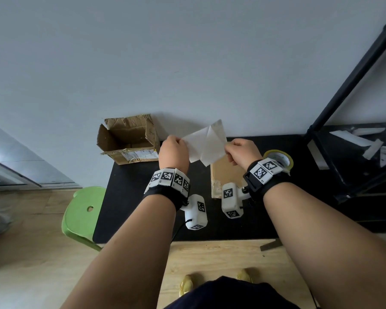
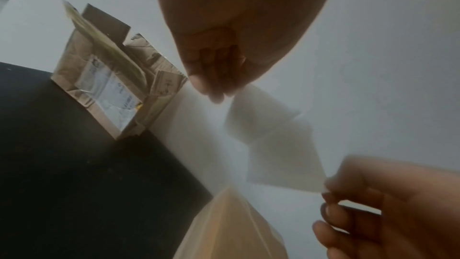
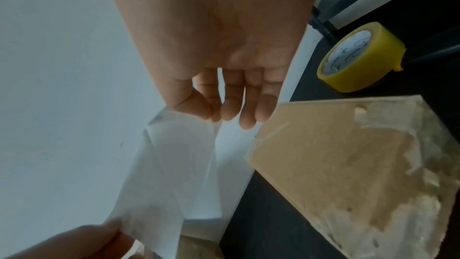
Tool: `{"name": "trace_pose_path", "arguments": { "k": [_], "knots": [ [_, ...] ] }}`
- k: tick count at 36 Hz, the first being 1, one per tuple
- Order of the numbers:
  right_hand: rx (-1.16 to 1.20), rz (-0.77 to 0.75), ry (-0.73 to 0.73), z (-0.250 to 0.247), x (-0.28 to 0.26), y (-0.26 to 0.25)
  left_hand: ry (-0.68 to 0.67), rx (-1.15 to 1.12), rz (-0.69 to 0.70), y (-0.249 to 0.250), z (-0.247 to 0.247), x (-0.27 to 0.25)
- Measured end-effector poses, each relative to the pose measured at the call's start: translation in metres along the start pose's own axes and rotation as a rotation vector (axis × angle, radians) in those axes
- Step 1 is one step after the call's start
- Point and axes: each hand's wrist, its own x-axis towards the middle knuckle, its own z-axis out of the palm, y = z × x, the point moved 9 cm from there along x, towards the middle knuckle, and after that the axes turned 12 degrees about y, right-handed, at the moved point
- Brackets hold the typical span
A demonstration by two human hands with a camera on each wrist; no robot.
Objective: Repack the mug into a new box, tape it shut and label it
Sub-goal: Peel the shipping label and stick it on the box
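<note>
- plain pale grey-white wall (image 1: 187, 52) behind, soft even light
- black table (image 1: 132, 197) against the wall
- light wood floor (image 1: 210, 259)
- green plastic stool (image 1: 83, 215) left of the table
- black metal shelf frame (image 1: 352, 85) at right
- window frame (image 1: 11, 172) at far left

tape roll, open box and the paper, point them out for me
tape roll (image 3: 378, 60), right wrist view, yellow outer band
open box (image 1: 129, 156), head view, labelled front wall
paper (image 1: 206, 143), head view, creased middle
</note>
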Motion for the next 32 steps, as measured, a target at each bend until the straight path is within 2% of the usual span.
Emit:
{"name": "trace_pose_path", "arguments": {
  "k": [10,14,25,28,32],
  "knots": [
    [-0.108,0.051,0.119,0.025,-0.002,-0.005,0.207,0.058,-0.154,-0.058,-0.064,0.022],
    [-0.131,0.094,0.098,0.042,-0.011,-0.009,0.265,0.054,-0.224,-0.082,-0.087,0.028],
    [-0.130,0.122,0.150,0.090,-0.015,-0.008,0.419,0.078,-0.270,-0.134,-0.137,0.046],
    [-0.165,0.112,0.123,0.108,-0.008,0.001,0.418,0.090,-0.280,-0.147,-0.145,0.051],
    [-0.242,0.057,-0.001,0.137,-0.018,-0.003,0.413,0.087,-0.216,-0.149,-0.148,0.056]
  ]
}}
